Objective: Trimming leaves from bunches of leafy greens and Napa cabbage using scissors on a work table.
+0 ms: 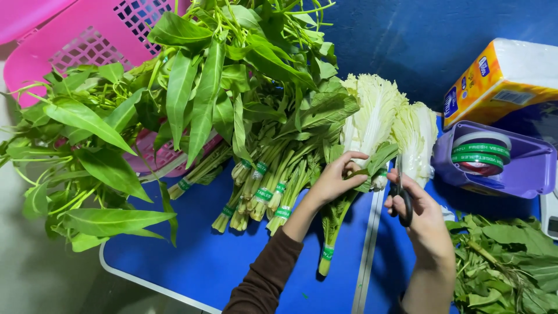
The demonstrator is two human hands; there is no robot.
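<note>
Head view looks down on your two hands at the middle of the blue worktop. Your right hand is clenched around the black-handled scissors, fingers through the loops, blades pointing up towards the pale Chinese cabbage. Your left hand has its grip closed on a leafy green bunch bound with a green tape band near its cut end; the stalk runs down the worktop towards you, just left of the pale seam between the two blue panels. The scissor blades sit just beside that bunch's leaves, close to your left fingertips.

Left of your left hand lie more taped bundles of green stalks, their long leaves spreading over a pink plastic basket. Right of the scissors stands a purple tape dispenser with a green-and-white roll, and behind it an orange-and-white wrapped pack. Loose trimmed leaves are heaped at your lower right.
</note>
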